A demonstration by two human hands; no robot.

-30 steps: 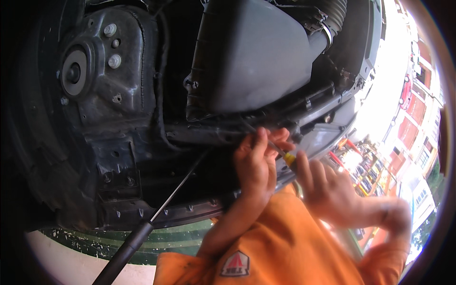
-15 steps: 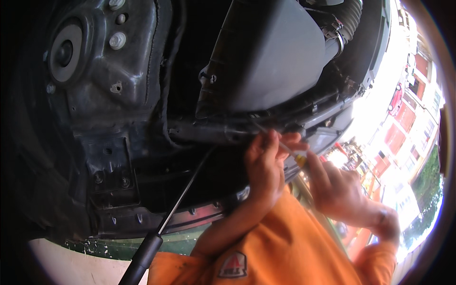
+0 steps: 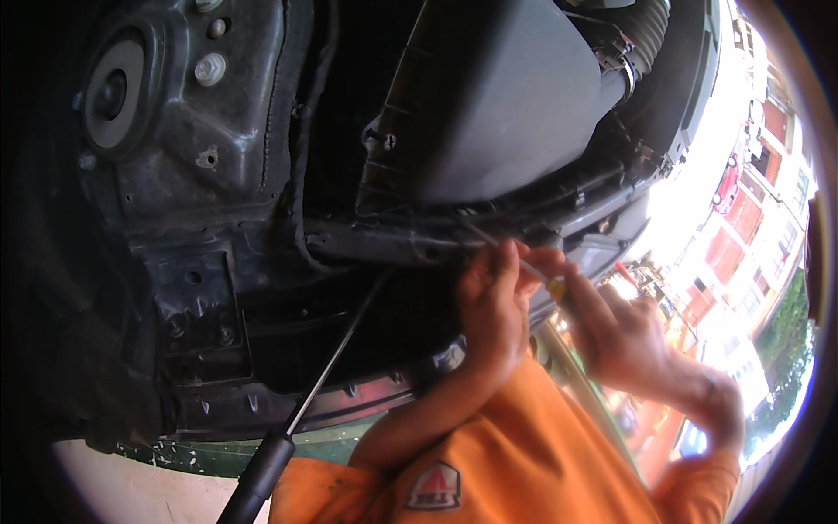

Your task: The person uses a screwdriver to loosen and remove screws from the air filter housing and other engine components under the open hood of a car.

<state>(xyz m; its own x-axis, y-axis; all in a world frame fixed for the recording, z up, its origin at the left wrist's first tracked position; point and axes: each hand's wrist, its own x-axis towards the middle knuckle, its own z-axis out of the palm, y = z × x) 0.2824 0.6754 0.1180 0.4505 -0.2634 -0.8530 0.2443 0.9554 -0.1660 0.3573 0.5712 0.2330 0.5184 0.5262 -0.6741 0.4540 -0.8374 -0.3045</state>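
A thin-shafted screwdriver (image 3: pixel 557 288) with yellow on its handle runs up and left toward the dark metal front rail (image 3: pixel 384 243) of a car's engine bay. My right hand (image 3: pixel 618 341) wraps around its handle, hiding most of it. Closer to the tip, my left hand (image 3: pixel 496 306) has its fingers closed about the shaft, thumb pointing up. The tip meets the dark area below a grey plastic housing (image 3: pixel 524 113), and what it touches is too dark to make out. Both forearms come from orange sleeves (image 3: pixel 524 437).
A gas strut (image 3: pixel 262 476) slants up left of my left arm. A ribbed hose (image 3: pixel 648 39) joins the housing at the upper right. Bolts (image 3: pixel 209 69) and a round mount (image 3: pixel 113 96) sit at the upper left. Buildings and a red car (image 3: pixel 727 185) show beyond the bay's right edge.
My right hand has shifted slightly down and right, with the screwdriver still held. My left hand keeps its grip on the shaft. The view has moved slightly.
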